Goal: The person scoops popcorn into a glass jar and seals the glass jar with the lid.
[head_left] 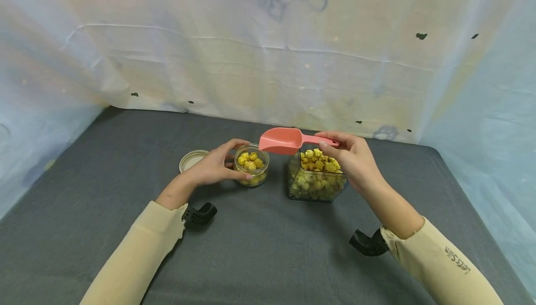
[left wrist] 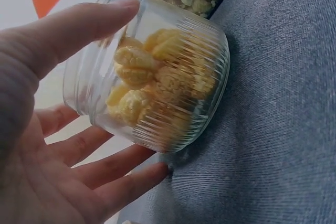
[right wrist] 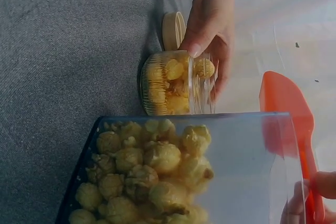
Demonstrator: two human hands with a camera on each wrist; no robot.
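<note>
My left hand [head_left: 211, 166] holds a ribbed glass jar [head_left: 254, 182] by its side, thumb near the rim and fingers around the far side. Yellow popcorn [left wrist: 134, 69] fills much of the jar, which stands upright on the table. With thumb and fingers, my right hand [head_left: 356, 158] pinches the handle of a pink scoop [head_left: 279, 140]. The scoop's bowl is level with the jar's rim in the head view, just right of it, and no popcorn shows in it. Beneath the right hand stands a clear rectangular container [head_left: 294, 189] of popcorn [right wrist: 157, 156].
A round jar lid [head_left: 191, 160] lies on the dark grey table [head_left: 259, 258], left of the jar and partly behind the left hand. Pale cloth walls [head_left: 251, 63] enclose the table's back and sides. Black wrist mounts [head_left: 201, 214] stick out from both sleeves.
</note>
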